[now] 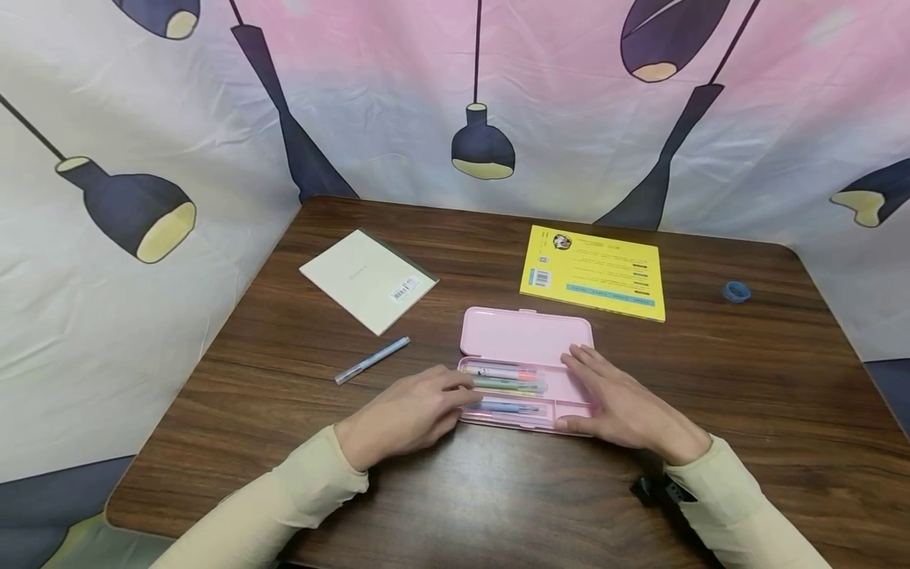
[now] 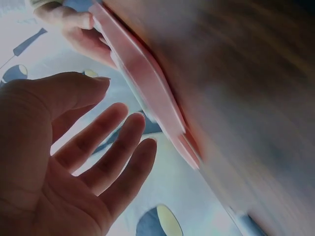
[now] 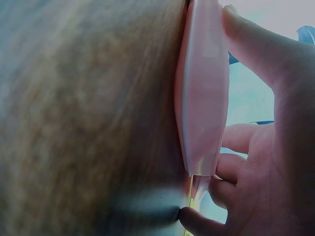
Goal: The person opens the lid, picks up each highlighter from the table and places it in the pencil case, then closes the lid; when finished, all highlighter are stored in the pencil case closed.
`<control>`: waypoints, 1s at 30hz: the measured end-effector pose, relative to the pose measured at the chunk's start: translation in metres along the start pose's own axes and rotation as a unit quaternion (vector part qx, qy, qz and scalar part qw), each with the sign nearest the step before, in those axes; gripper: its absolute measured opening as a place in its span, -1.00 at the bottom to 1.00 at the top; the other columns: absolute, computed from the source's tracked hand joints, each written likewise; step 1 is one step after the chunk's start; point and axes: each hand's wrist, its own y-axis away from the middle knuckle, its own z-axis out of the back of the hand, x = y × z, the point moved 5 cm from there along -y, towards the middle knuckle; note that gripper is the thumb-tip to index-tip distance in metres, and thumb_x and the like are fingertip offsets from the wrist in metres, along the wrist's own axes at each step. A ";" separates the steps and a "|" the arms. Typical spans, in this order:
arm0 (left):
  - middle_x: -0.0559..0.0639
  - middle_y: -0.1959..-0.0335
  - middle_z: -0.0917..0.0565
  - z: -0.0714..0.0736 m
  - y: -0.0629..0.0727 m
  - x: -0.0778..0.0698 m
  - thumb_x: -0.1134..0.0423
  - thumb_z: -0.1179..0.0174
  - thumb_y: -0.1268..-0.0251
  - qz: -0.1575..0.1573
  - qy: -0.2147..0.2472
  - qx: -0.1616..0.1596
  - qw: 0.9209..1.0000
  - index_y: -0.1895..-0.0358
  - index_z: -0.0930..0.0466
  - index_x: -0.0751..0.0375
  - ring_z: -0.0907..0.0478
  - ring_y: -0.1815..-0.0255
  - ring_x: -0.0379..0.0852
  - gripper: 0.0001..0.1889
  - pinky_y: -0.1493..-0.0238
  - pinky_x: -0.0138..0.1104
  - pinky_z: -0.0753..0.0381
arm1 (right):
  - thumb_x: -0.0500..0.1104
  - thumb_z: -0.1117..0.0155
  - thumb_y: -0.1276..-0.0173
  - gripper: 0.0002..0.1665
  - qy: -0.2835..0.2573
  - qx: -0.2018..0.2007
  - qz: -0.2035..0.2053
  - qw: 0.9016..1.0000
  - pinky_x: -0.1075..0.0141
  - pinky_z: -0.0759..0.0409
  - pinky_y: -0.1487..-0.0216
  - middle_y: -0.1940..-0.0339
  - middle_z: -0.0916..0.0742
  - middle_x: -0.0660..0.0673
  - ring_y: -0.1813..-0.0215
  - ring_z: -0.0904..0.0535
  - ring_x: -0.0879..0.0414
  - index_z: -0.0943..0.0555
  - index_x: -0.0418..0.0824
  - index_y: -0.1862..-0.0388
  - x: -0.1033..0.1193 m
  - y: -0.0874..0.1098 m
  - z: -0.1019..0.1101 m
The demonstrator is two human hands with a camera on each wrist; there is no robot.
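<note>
A pink pencil case lies with its lid folded back, and several pens and markers fill its left compartments. My left hand is at the case's left end, its relaxed fingertips over the pens. In the left wrist view, nothing shows between the loosely bent fingers and thumb. Across the case's right end rests my right hand, fingers stretched toward the lid hinge and thumb on the front rim. The right wrist view has that thumb against the case's rim.
A light blue pen lies left of the case, in front of a cream notebook. Behind the case to the right is a yellow book. A small blue ring-shaped item sits farther right on the brown table. A patterned curtain hangs behind.
</note>
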 end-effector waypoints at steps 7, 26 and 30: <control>-0.02 0.01 -0.67 0.009 0.019 0.018 0.35 -0.32 -0.26 0.029 -0.013 -0.016 0.999 -0.06 -0.71 0.15 -0.60 -0.01 -0.11 -0.70 -0.08 -0.27 -0.61 | 0.49 -0.25 -0.18 0.22 -0.002 0.002 -0.001 1.000 -0.21 -0.14 -0.48 -0.61 -0.19 -0.27 -0.61 -0.01 -0.24 -0.19 -0.24 -0.57 0.000 0.000 0.000; 0.12 -0.06 -0.65 0.028 0.067 0.069 0.47 -0.40 -0.11 0.139 -0.047 -0.051 0.988 -0.10 -0.67 0.24 -0.62 -0.03 0.04 -0.58 -0.02 -0.11 -0.65 | 0.50 -0.25 -0.18 0.21 0.000 0.001 0.002 1.000 -0.21 -0.16 -0.47 -0.61 -0.20 -0.27 -0.61 -0.02 -0.25 -0.20 -0.23 -0.57 -0.001 0.000 0.000; 0.12 -0.04 -0.65 0.031 0.074 0.075 0.46 -0.41 -0.10 0.153 -0.055 -0.057 0.985 -0.14 -0.64 0.26 -0.63 0.00 0.06 -0.54 0.02 -0.09 -0.66 | 0.48 -0.26 -0.18 0.21 0.001 0.001 0.000 1.000 -0.21 -0.16 -0.47 -0.61 -0.20 -0.26 -0.61 -0.02 -0.25 -0.20 -0.23 -0.57 -0.001 0.000 0.000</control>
